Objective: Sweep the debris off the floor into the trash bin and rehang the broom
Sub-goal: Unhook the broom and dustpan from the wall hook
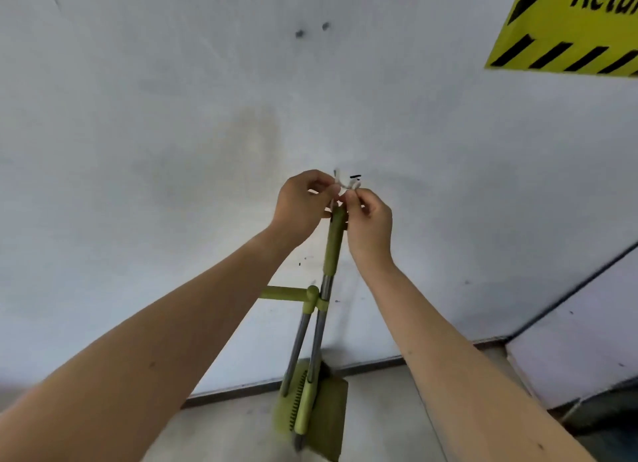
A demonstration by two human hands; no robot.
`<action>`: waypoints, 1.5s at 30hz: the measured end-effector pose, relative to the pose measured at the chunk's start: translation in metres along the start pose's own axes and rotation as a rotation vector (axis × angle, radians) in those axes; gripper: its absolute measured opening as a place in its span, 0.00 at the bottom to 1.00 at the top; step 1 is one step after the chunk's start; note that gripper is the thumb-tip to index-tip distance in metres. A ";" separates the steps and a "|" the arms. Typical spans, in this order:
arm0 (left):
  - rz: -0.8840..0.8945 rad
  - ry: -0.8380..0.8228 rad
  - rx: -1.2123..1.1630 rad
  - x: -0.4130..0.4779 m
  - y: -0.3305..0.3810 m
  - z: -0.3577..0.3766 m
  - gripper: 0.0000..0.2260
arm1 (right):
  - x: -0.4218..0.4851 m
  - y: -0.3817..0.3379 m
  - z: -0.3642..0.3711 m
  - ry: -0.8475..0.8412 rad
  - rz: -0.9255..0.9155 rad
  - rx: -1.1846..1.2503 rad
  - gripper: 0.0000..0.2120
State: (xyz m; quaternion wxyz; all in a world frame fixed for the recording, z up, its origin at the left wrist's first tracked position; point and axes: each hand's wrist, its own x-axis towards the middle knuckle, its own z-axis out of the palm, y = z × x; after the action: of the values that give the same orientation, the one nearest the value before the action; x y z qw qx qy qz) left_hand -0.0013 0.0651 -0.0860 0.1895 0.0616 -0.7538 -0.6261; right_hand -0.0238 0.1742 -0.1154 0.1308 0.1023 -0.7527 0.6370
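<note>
The broom (332, 244) hangs upright against the wall (172, 133), its green handle top up between the two hands and its green bristle head down just above the floor (241, 427). A green dustpan (331, 416) on its own metal pole is clipped beside it, so the two hang as one set. At the handle's top a thin white loop (345, 183) runs up toward a small dark hook (355, 177) on the wall; whether the loop is already over the hook is too small to tell.

The left hand (300, 209) has its grip pinched nearly closed on the left end of the loop, thumb against fingertips, with the lower fingers beside the handle top. The right hand (369, 223) is likewise pinched on the right end of the loop, the other fingers curled in. Neither hand seems to carry the handle itself.

This looks like the last step, the rehanging. No trash bin or debris shows here.

The risk is in the loop: it is thin and the hook is small, so it could slide past the hook unnoticed. If both hands let go before it is seated, the broom and dustpan would drop to the floor and may unclip. The set's weight could also pull the loop from so light a pinch.

A yellow and black striped sign (569, 30) sits high on the wall to the right, well apart from the hook.
</note>
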 end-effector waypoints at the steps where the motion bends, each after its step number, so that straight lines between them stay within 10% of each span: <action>1: -0.027 -0.001 0.016 -0.006 -0.014 0.003 0.05 | -0.007 0.013 -0.001 -0.014 0.031 -0.010 0.12; 20: -0.313 -0.065 0.269 -0.099 -0.167 0.045 0.05 | -0.104 0.165 -0.010 -0.115 0.420 -0.086 0.14; 29: -0.478 0.113 0.271 -0.132 -0.226 0.028 0.13 | -0.136 0.184 0.000 -0.608 0.382 -0.225 0.06; 37: -0.503 -0.516 0.802 -0.197 -0.322 0.037 0.30 | -0.135 0.197 0.004 -0.537 0.534 -0.164 0.13; 45: -0.380 -0.527 1.009 -0.198 -0.370 0.060 0.18 | -0.135 0.212 0.008 -0.456 0.592 -0.098 0.18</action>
State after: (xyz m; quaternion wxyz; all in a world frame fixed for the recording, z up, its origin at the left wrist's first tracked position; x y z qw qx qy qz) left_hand 0.1057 0.1090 -0.4936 -0.1719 0.1202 -0.9554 -0.2077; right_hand 0.0352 0.1998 -0.3589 -0.2254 0.0132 -0.7891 0.5712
